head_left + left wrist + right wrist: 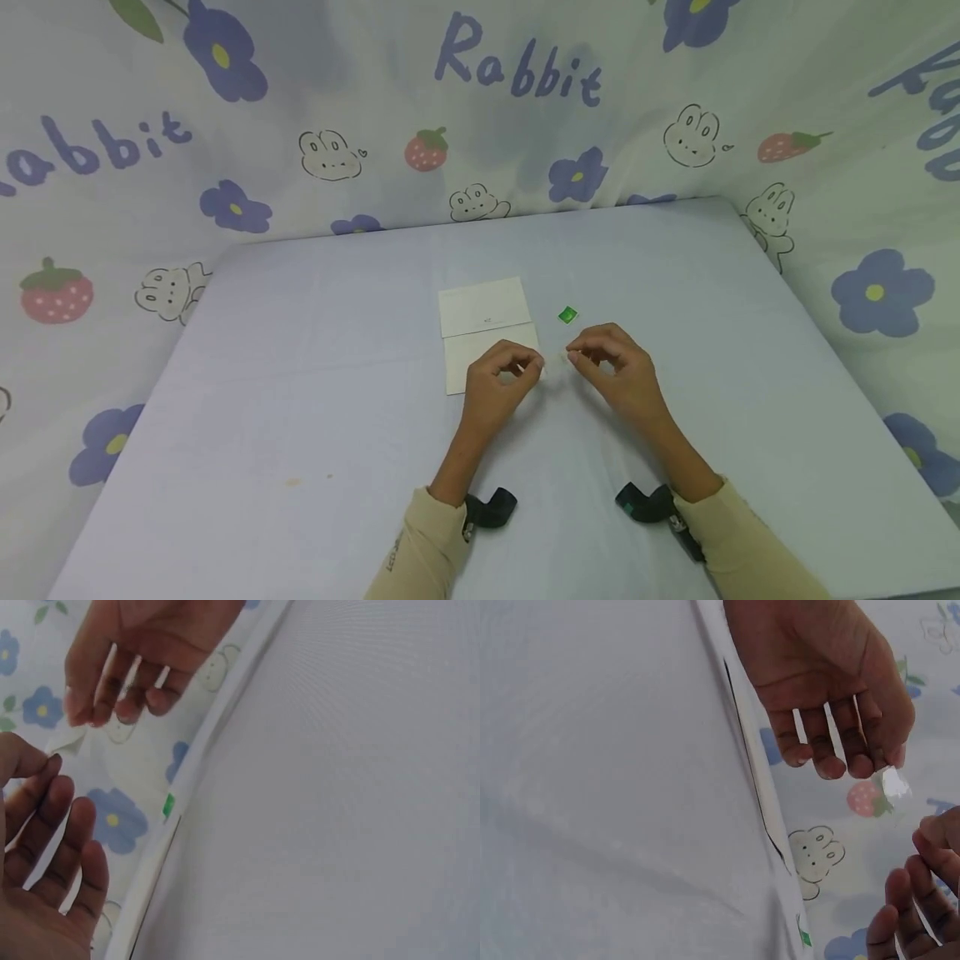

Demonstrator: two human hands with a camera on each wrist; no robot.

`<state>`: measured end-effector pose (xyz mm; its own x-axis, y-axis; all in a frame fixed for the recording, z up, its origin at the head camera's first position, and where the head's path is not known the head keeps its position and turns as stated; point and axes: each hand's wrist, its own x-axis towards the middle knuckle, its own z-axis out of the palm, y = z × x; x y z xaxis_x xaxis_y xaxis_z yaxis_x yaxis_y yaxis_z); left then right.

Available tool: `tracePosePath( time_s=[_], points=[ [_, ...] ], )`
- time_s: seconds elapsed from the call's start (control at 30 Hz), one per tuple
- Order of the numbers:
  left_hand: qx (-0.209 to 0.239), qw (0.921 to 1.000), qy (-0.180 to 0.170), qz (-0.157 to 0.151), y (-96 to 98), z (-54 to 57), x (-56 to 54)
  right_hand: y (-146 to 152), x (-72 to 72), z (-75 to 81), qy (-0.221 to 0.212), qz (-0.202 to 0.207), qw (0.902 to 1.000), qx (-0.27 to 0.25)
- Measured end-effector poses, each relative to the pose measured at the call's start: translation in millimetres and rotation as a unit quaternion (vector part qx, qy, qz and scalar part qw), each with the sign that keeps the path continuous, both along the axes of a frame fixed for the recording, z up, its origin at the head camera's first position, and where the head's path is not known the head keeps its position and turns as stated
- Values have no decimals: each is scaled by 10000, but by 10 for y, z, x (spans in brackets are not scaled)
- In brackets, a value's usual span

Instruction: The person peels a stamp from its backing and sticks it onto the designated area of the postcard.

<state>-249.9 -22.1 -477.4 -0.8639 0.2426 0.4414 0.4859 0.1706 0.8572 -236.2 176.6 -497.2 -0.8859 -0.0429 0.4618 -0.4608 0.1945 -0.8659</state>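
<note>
A small piece of clear film (895, 784) spans the gap between the fingertips of both hands; it is very faint in the head view. My left hand (501, 379) pinches one end between thumb and forefinger, just over the right edge of a white folded card (483, 307). From the right, my right hand (618, 367) pinches the other end with thumb and forefinger. The film looks pale and bent in the left wrist view. Beyond the right hand lies a small green square (567, 315) with a light border. My left hand covers the card's lower right part.
The white-covered table (337, 417) has small yellowish marks at its front left. A printed curtain (375, 100) with flowers, strawberries and rabbits hangs behind and beside it. Black camera mounts (491, 508) sit on both wrists, near the sleeves.
</note>
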Motion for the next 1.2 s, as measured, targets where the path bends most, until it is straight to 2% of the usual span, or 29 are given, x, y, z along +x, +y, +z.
tracePosePath(
  time_s=[0.13,0.27,0.43,0.7,0.9,1.0,1.2],
  points=[
    [52,9999,40,116,0,-16,-6,-86,77,140,778,-417,9954,377],
    [64,9999,26,85,2,-33,-11,-162,119,201,1099,-471,9897,786],
    [89,9999,-53,50,5,-20,-7,-228,144,225,1183,-306,9879,956],
    [21,9999,-101,99,12,-20,-2,-246,145,227,1089,-346,9883,1015],
    [-92,9998,-70,131,15,-5,4,-235,93,133,1086,-327,9891,943],
    [-131,9999,-39,81,17,-30,-9,-207,31,-4,1075,-316,9896,900],
    [-148,9998,-58,119,23,-303,-121,-154,-46,-210,939,-318,9912,876]
  ],
)
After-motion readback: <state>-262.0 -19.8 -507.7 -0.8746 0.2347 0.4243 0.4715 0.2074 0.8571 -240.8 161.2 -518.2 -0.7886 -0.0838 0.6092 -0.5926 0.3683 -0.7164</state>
